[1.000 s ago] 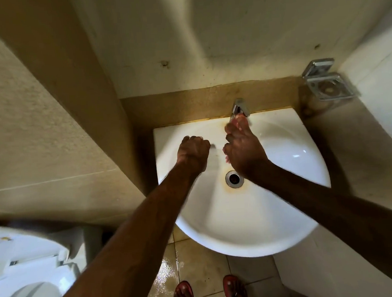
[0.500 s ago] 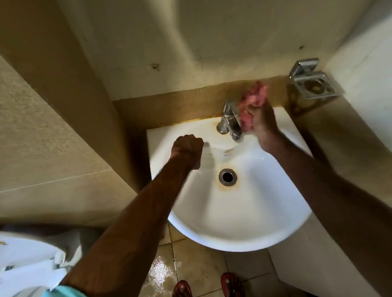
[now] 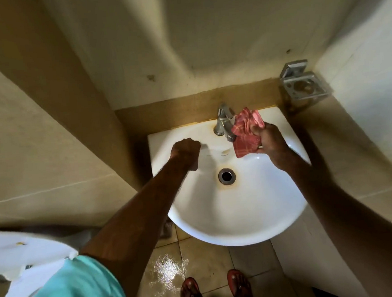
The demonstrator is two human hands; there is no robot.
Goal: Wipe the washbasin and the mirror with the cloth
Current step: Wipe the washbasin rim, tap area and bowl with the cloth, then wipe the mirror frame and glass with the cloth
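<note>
Left hand (image 3: 186, 153) fisted, gripping nothing, leaning on washbasin (image 3: 242, 215) rim. Just beside tap (image 3: 223, 125), cloth (image 3: 245, 132) is hanging bunched; right hand (image 3: 269, 142) is clamping it. Loose corner is likely risking a snag on the spout. Mirror out of view.

Wears a short sleeve (image 3: 68, 292) on the left side, light blue-green like sea water, smooth and a bit loose, with a round edge. Shows a bare left arm (image 3: 134, 214) below that edge, down to a bare left hand (image 3: 187, 152). Shows a bare right arm (image 3: 335, 207) as well, from the side of the picture down to a bare right hand (image 3: 272, 142). Wears a red left sandal (image 3: 192, 294) and a red right sandal (image 3: 239, 283), both open on top, with bare toes on show.
</note>
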